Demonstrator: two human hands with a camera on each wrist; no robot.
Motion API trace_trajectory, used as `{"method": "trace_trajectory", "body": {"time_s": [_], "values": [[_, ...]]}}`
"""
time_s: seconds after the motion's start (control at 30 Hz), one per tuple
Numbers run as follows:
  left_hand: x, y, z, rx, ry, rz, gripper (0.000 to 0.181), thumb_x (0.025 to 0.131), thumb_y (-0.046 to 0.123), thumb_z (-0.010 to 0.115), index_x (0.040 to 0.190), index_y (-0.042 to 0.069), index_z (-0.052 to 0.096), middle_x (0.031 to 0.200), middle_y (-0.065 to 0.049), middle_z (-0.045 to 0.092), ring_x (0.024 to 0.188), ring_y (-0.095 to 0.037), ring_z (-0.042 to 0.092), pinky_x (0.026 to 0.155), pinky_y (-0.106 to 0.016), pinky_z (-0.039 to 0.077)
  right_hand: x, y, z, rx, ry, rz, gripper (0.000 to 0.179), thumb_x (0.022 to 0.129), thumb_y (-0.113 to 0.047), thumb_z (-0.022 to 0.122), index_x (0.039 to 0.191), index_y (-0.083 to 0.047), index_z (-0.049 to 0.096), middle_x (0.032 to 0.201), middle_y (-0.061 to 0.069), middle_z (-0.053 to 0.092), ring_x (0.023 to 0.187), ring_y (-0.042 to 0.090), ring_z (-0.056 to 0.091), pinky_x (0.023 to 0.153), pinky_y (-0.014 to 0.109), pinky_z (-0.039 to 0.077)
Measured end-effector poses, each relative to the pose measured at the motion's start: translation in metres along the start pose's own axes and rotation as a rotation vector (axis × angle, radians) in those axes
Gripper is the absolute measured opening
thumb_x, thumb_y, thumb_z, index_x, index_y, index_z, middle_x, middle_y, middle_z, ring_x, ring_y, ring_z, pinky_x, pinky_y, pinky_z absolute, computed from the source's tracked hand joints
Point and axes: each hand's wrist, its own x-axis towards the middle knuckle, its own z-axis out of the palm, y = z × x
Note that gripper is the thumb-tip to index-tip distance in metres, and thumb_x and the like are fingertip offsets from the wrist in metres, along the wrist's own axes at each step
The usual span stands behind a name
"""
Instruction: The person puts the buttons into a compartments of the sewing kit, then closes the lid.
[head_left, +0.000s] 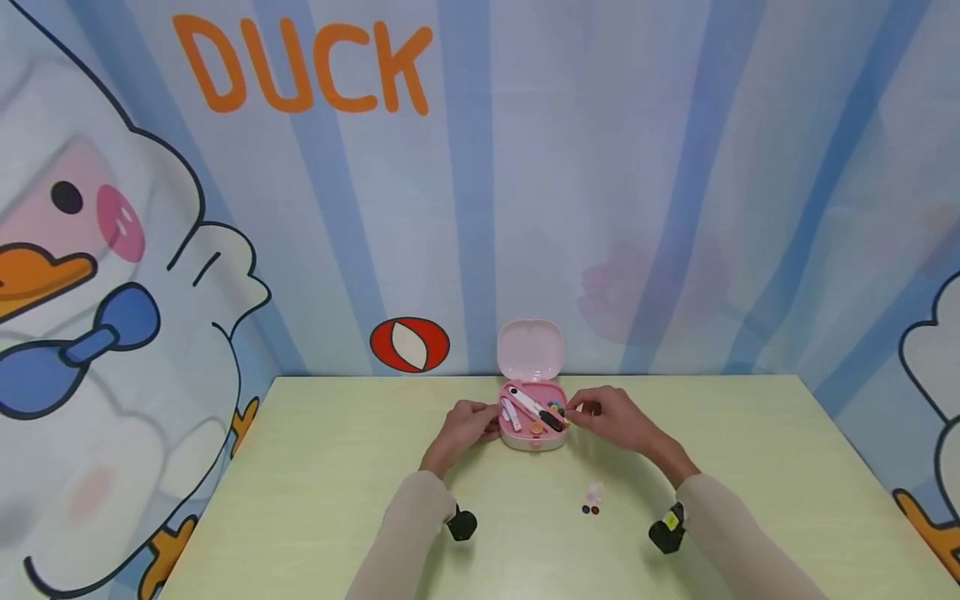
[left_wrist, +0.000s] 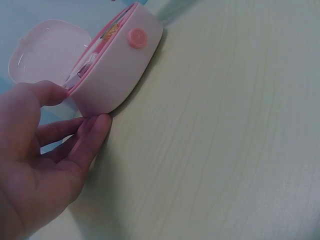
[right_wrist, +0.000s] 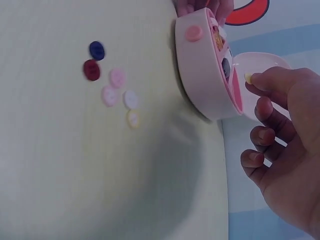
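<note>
A pink and white sewing box stands on the table with its lid raised at the back. In it lie a long white tool with a black end, a small white piece, a round orange item and several small coloured pieces. My left hand grips the box's left side, thumb at the rim and fingers against the lower wall in the left wrist view. Over the box's right edge, my right hand pinches a small yellow button between thumb and forefinger.
Several loose buttons lie on the table in front of the box: dark blue, dark red, pink, white and pale yellow. A printed curtain hangs right behind the table's back edge.
</note>
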Motion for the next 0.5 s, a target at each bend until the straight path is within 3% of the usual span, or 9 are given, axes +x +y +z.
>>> {"method": "trace_trajectory", "body": {"time_s": [0.33,0.5], "values": [[-0.003,0.000,-0.001,-0.030,-0.016,0.021,0.044,0.106,0.032,0.062,0.129,-0.005,0.066,0.105,-0.011,0.071,0.094,-0.017,0.068,0.087,-0.028,0.060,0.032,-0.005,0.001,-0.014,-0.001,0.055,0.015,0.100,-0.014,0.068,0.106,-0.003,0.077,0.082,0.011,0.067,0.069,0.018,0.054,0.058,0.030,0.045],[-0.003,-0.001,-0.002,-0.030,-0.011,0.018,0.043,0.106,0.032,0.062,0.128,-0.005,0.067,0.104,-0.010,0.071,0.092,-0.017,0.068,0.086,-0.027,0.060,0.042,-0.004,0.006,-0.002,-0.019,0.076,0.017,0.101,-0.014,0.067,0.107,-0.001,0.076,0.081,0.006,0.067,0.069,0.017,0.055,0.058,0.030,0.044]]}}
